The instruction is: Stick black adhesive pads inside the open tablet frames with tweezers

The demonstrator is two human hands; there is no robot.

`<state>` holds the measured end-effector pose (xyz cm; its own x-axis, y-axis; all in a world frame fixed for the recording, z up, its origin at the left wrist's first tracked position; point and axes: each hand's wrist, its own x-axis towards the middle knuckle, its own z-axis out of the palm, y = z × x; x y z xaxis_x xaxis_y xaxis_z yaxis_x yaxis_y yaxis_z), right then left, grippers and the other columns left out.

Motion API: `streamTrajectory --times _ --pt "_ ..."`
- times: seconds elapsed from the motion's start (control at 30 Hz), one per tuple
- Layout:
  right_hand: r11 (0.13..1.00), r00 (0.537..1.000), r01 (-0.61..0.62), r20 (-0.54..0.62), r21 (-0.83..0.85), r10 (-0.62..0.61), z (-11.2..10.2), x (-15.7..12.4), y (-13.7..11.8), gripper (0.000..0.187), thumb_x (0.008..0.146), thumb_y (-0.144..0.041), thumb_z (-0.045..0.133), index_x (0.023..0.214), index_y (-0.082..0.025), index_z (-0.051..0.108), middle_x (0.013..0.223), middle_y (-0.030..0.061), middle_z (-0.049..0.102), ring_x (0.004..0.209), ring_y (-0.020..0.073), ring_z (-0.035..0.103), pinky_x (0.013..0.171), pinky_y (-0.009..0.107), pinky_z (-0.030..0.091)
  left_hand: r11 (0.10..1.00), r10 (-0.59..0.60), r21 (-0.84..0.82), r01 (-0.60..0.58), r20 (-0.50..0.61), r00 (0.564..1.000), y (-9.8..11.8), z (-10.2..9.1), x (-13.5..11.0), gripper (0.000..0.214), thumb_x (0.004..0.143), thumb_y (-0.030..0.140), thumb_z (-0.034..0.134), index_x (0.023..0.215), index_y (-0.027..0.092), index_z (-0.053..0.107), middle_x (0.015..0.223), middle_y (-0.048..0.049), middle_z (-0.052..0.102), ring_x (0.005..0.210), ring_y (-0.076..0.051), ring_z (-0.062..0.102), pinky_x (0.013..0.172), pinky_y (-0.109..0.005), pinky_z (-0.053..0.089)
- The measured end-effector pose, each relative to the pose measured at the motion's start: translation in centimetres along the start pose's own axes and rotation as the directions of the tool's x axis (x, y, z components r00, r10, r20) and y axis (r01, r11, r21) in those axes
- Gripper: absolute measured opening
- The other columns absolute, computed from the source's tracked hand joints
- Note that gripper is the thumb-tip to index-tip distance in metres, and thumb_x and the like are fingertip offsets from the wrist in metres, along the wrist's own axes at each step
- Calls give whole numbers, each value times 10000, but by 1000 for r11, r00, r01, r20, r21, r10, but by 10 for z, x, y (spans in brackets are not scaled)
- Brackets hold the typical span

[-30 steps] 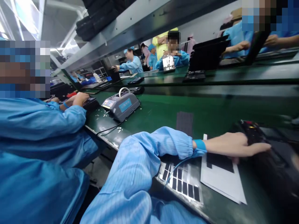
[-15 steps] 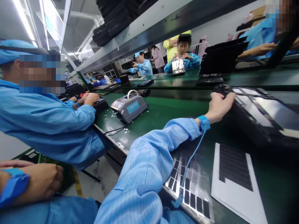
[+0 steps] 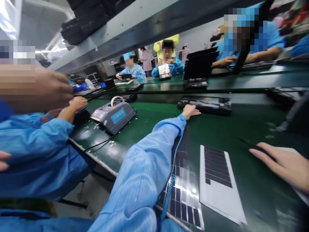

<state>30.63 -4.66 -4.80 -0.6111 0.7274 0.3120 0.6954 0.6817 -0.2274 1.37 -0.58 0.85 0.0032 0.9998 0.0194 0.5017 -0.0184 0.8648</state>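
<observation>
"From your head camera, where's your left hand [image 3: 190,111]?"

"Open and flat on the green bench [image 3: 241,135], fingertips just beside the black tablet [image 3: 204,105]."

"And your right hand [image 3: 281,164]?"

"Open too, holding nothing, fingers near a white sheet [image 3: 288,150] and the striped paper [image 3: 216,174]."

"How do you do it well?"

"I keep my palm low and light, so the tablet doesn't slide."

Flat black electronic panel [image 3: 204,105] just past the fingertips of the left hand [image 3: 190,111]; white paper sheet with black strips [image 3: 216,180] near the fingers of the right hand [image 3: 280,164], on a green bench mat [image 3: 241,129].
</observation>
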Motion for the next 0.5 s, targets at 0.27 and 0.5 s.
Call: streamTrajectory --times 0.27,0.5 --pt "992 972 -64 219 -110 87 -17 -3 -35 225 915 -383 342 776 -215 399 710 70 587 647 219 552 598 304 333 990 122 -92 -105 201 972 65 12 -27 201 904 209 352 945 106 520 859 -36 612 658 -36 580 661 -172 456" --pt "970 966 -65 227 -234 120 -19 1 -44 205 903 -304 340 825 -173 477 765 83 616 703 215 588 572 271 270 753 402 288 -591 509 761 56 40 -132 232 852 285 431 697 141 525 610 26 497 567 -66 428 572 -190 348"
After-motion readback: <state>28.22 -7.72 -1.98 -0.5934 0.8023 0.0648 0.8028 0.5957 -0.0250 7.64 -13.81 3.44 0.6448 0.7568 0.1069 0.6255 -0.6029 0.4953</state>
